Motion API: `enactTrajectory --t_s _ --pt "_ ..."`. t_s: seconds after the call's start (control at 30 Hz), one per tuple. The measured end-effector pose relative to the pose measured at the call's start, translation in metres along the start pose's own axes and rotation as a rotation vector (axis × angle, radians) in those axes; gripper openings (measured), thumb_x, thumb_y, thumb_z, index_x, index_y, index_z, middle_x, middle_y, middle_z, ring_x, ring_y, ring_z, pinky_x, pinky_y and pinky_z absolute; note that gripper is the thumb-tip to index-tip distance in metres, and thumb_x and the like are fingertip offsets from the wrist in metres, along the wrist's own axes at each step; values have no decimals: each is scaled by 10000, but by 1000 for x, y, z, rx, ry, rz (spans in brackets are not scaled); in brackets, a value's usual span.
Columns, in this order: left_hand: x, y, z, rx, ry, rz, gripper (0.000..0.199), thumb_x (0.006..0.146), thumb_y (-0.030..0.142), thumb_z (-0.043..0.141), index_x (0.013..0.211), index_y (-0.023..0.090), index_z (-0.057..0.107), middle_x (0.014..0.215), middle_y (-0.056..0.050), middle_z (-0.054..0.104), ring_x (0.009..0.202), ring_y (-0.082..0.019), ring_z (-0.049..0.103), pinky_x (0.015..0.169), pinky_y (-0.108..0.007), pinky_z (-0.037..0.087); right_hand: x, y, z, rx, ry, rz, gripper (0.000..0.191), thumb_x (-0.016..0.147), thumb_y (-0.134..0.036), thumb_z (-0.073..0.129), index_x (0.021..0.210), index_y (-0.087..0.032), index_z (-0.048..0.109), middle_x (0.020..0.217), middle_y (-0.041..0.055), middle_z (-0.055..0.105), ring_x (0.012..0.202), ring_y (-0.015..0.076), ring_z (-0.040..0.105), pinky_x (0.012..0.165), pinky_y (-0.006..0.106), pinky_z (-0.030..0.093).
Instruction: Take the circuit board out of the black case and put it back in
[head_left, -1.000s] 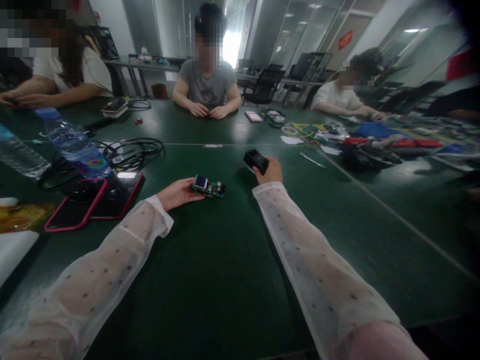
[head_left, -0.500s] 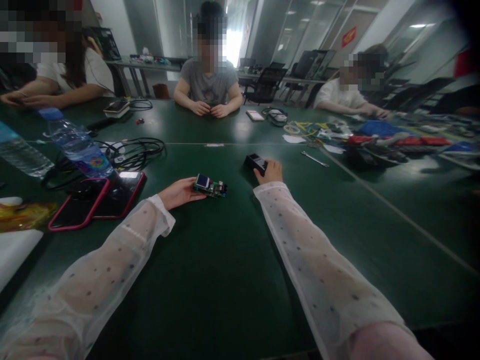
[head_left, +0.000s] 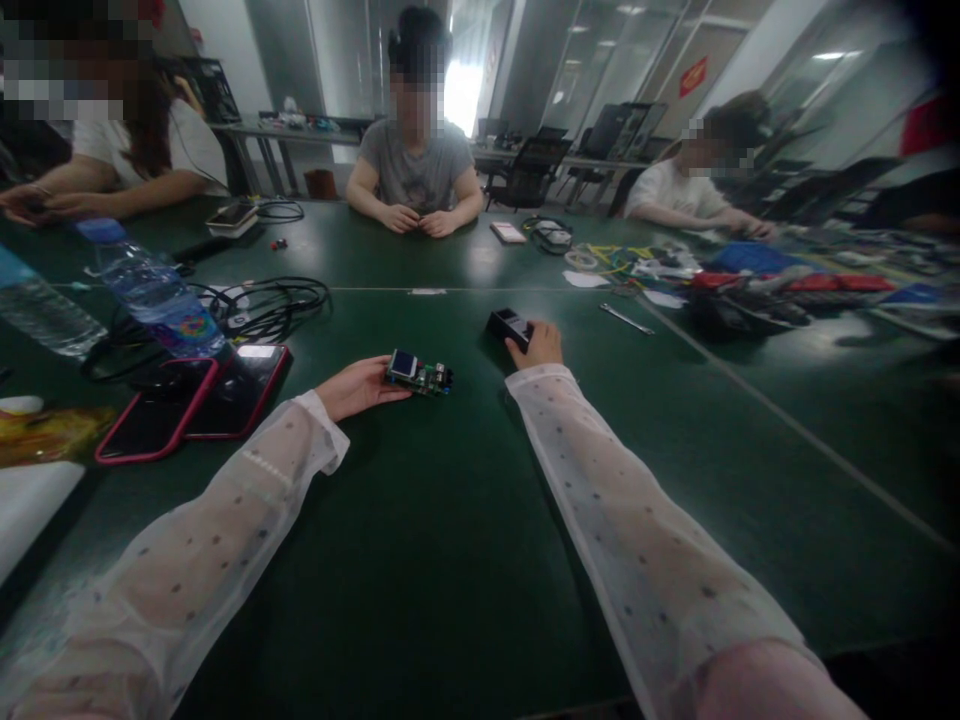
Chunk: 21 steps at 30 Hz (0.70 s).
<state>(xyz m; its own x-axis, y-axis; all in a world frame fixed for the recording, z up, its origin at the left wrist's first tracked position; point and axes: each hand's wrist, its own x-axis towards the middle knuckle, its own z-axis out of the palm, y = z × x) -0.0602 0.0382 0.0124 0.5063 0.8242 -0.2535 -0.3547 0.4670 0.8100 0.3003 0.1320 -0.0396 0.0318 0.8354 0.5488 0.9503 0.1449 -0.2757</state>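
Observation:
A green circuit board (head_left: 430,378) with a small dark screen at its left end sits between the thumb and fingers of my left hand (head_left: 360,386), a little above or on the table; I cannot tell which. My right hand (head_left: 541,344) grips a small black box-shaped case (head_left: 510,328) by its right end, its left part lying out past my fingers. The case's top has a lighter grey panel. The two things are apart, with bare green tabletop (head_left: 465,480) between my arms. Sheer dotted sleeves cover both forearms.
Left of my arm lie two red-edged phones (head_left: 244,395), water bottles (head_left: 161,290) and coiled black cables (head_left: 289,310). A wrench (head_left: 627,319) lies right of my right hand. Beyond it are piled cables and parts (head_left: 780,285). Several people sit around the table.
Almost nothing differs. The whole view has shifted very slightly, while both hands keep the same hold on the circuit board and the black case.

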Motion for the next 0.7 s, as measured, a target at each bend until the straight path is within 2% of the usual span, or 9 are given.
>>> enactTrajectory --t_s 0.33,0.57,0.7 --pt "-1 1 1 -1 -6 5 292 877 43 499 1150 90 593 1123 -163 664 1042 -251 659 973 -428 494 0 4 4 -8 20 -12 615 776 -459 600 1218 -54 461 1169 234 497 1109 361 460 958 523 391" --pt "-7 5 9 -4 26 -10 308 869 43 505 1167 79 577 1129 -167 662 1039 -263 661 976 -429 485 0 0 1 11 41 -7 596 789 -465 581 1204 -51 473 1166 235 491 1110 364 451 964 528 382" --pt "-5 3 6 -4 20 1 304 865 42 509 1157 85 585 1107 -159 670 1024 -255 666 976 -434 484 0 -2 -1 13 66 -1 585 811 -473 552 1214 -57 472 1185 233 483 1124 360 446 972 526 380"
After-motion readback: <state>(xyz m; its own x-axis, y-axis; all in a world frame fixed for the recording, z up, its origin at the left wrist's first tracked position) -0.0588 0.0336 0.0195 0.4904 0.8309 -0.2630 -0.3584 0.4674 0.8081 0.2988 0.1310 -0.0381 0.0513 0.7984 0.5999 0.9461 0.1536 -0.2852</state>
